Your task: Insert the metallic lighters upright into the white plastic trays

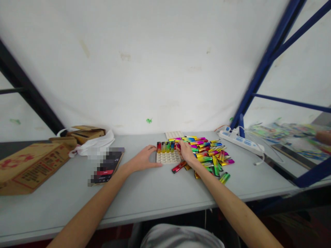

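Iridescent lighters (209, 153), shiny pink, gold and green, lie heaped on a grey table (155, 193), most with their long axes running left to right, just to the right of a pale pocketed tray (168, 157). The person's right hand (185, 151) sits at the tray's far right corner, between tray and heap, fingers drawn together on a pink lighter (178, 146) held about upright at the end of a row of standing lighters (165, 147) that fills part of the tray's back edge. The left hand (143, 159) lies flat and spread against the tray's left side, touching it, holding nothing. One red lighter (179, 167) rests on the table by the tray's near right corner, angled toward the right wrist. The heap is thus on the right hand's side and well apart from the left. Cardboard boxes (31, 165) and a phone (107, 166) sit further left, a power strip (241, 140) to the right.
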A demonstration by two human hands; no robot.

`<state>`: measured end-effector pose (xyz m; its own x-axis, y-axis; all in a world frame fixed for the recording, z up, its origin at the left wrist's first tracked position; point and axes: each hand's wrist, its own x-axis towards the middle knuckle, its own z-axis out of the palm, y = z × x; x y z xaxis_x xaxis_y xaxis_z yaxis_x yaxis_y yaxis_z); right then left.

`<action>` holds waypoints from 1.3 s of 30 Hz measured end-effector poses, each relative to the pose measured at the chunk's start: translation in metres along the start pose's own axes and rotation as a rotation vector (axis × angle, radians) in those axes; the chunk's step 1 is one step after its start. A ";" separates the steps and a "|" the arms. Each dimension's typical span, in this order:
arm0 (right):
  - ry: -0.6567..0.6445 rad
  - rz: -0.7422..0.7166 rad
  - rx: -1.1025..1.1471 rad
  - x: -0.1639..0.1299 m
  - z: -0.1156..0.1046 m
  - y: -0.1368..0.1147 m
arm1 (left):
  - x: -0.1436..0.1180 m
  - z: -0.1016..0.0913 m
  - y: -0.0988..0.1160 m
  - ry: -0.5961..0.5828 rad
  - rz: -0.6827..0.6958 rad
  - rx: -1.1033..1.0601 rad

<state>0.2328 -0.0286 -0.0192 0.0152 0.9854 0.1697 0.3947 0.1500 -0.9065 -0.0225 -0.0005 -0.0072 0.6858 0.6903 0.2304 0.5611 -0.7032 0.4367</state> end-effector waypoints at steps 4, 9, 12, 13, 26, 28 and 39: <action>0.107 0.037 0.056 0.002 0.000 0.000 | 0.000 -0.001 0.001 0.000 -0.002 0.000; 0.189 -0.031 0.060 0.003 -0.007 0.001 | -0.001 0.000 0.000 0.010 0.008 0.001; 0.238 -0.126 0.013 0.004 -0.011 0.003 | 0.000 0.001 -0.002 0.008 0.010 0.009; 0.234 -0.150 0.006 0.005 -0.012 0.004 | 0.000 0.001 -0.002 0.009 0.011 0.012; 0.160 -0.239 -0.351 0.001 -0.027 0.007 | 0.000 0.001 -0.001 -0.001 -0.010 0.001; 0.145 -0.269 -0.393 0.000 -0.029 0.006 | 0.000 0.001 -0.001 -0.002 -0.008 -0.002; -0.045 -0.415 -0.322 -0.006 -0.040 0.000 | -0.001 0.001 -0.001 0.011 0.006 -0.011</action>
<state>0.2691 -0.0382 -0.0049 -0.2387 0.8521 0.4657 0.6219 0.5025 -0.6006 -0.0231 -0.0009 -0.0089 0.6841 0.6880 0.2420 0.5518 -0.7052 0.4451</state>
